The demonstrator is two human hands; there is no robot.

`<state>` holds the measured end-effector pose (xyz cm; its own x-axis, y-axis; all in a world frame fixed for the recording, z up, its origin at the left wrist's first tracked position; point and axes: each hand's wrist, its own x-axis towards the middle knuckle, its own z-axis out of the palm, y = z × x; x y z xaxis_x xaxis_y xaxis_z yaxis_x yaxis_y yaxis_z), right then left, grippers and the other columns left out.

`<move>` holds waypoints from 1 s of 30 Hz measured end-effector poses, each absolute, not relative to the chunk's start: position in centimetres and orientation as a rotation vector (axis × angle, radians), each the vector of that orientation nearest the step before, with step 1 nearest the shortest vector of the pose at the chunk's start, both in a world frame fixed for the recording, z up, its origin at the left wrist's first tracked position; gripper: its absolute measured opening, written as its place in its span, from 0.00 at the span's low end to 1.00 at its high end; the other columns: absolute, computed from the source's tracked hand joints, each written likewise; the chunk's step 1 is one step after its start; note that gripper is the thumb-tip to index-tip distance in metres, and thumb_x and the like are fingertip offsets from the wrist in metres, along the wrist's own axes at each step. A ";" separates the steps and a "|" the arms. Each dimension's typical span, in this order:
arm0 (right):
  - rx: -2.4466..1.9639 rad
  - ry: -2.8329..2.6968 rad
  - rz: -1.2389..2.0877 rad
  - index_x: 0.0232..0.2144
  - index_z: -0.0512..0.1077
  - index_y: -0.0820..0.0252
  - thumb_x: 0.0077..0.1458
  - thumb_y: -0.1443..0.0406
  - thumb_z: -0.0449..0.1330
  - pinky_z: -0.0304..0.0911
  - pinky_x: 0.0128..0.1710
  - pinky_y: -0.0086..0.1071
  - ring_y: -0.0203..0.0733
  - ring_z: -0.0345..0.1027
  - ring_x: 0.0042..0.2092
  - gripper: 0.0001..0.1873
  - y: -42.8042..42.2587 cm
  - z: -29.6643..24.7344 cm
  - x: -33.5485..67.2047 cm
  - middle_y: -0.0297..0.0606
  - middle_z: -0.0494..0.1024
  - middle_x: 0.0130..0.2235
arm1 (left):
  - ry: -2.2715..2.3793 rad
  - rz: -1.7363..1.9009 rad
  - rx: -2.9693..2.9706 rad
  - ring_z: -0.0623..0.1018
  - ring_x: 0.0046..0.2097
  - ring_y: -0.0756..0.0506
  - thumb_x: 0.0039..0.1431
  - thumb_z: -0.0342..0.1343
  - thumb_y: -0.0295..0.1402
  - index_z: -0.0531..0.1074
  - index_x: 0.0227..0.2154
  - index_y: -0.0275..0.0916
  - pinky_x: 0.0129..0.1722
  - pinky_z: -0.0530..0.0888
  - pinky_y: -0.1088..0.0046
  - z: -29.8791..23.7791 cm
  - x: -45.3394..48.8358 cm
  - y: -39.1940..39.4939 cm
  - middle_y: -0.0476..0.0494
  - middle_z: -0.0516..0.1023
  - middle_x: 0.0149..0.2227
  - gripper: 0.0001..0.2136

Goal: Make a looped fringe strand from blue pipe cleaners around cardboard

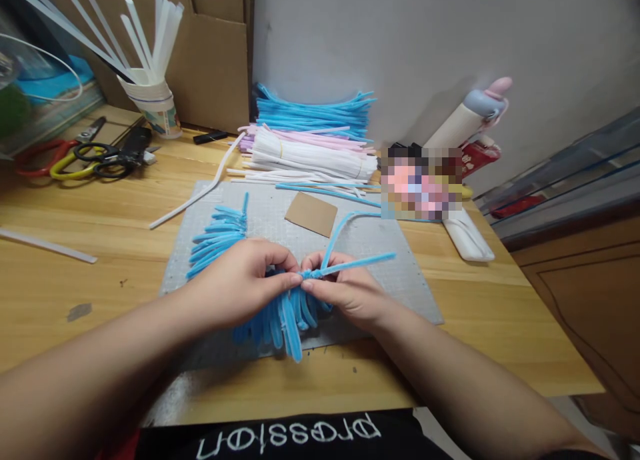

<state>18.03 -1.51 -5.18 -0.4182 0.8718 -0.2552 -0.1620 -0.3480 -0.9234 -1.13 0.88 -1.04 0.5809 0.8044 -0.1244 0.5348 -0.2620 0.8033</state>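
My left hand (247, 280) and my right hand (345, 290) meet over a grey mat (400, 260), both closed on a bundle of looped blue pipe cleaners (285, 317). Fingertips pinch a twisted knot at the bundle's top. Two loose blue ends (357, 260) stick out from the knot to the right and upward. The loops hang down between my hands toward the mat's front edge. A second fan of blue loops (217, 237) lies on the mat just left of my left hand.
Stacks of blue, pink and white pipe cleaners (310, 140) lie behind the mat. A brown card piece (311, 213) rests on the mat. Scissors (93, 160) and a paper cup of white strips (153, 103) sit far left. A white case (467, 237) lies right.
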 end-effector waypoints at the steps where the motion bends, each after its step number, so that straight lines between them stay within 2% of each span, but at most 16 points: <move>1: -1.029 -1.147 1.849 0.30 0.70 0.60 0.44 0.61 0.70 0.56 0.29 0.27 0.31 0.61 0.29 0.14 -1.5 -5.2 18.0 0.31 0.71 0.28 | 1.066 0.393 1.931 0.76 0.34 0.47 0.57 0.53 0.38 0.75 0.28 0.39 0.35 0.68 0.72 -1.0 -1.1 0.9 0.49 0.79 0.30 0.10; 15: -0.998 -1.078 1.744 0.32 0.71 0.59 0.47 0.61 0.68 0.56 0.32 0.29 0.34 0.63 0.33 0.12 -1.6 -6.0 17.9 0.32 0.71 0.31 | 1.119 0.388 2.037 0.75 0.36 0.46 0.58 0.53 0.40 0.75 0.29 0.39 0.36 0.67 0.70 -1.2 -1.2 1.0 0.48 0.79 0.31 0.11; 20: -1.048 -1.063 1.738 0.31 0.71 0.59 0.46 0.60 0.69 0.55 0.31 0.29 0.32 0.61 0.30 0.13 -1.7 -6.4 17.9 0.30 0.71 0.28 | 1.193 0.392 1.964 0.75 0.35 0.45 0.57 0.52 0.42 0.75 0.30 0.40 0.36 0.68 0.70 -1.4 -1.2 0.9 0.47 0.78 0.30 0.12; 30: -1.004 -1.008 1.751 0.32 0.73 0.58 0.45 0.59 0.69 0.60 0.34 0.30 0.34 0.65 0.32 0.14 -1.6 -6.3 17.6 0.31 0.73 0.30 | 1.201 0.391 1.927 0.74 0.34 0.45 0.55 0.52 0.43 0.75 0.29 0.39 0.34 0.67 0.71 -1.3 -1.1 1.2 0.47 0.78 0.30 0.13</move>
<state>17.55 -1.55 -6.28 -0.3094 0.9257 -0.2177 -0.2763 -0.3066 -0.9109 -1.07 1.24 -1.32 0.4984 0.8538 -0.1503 0.6012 -0.2155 0.7695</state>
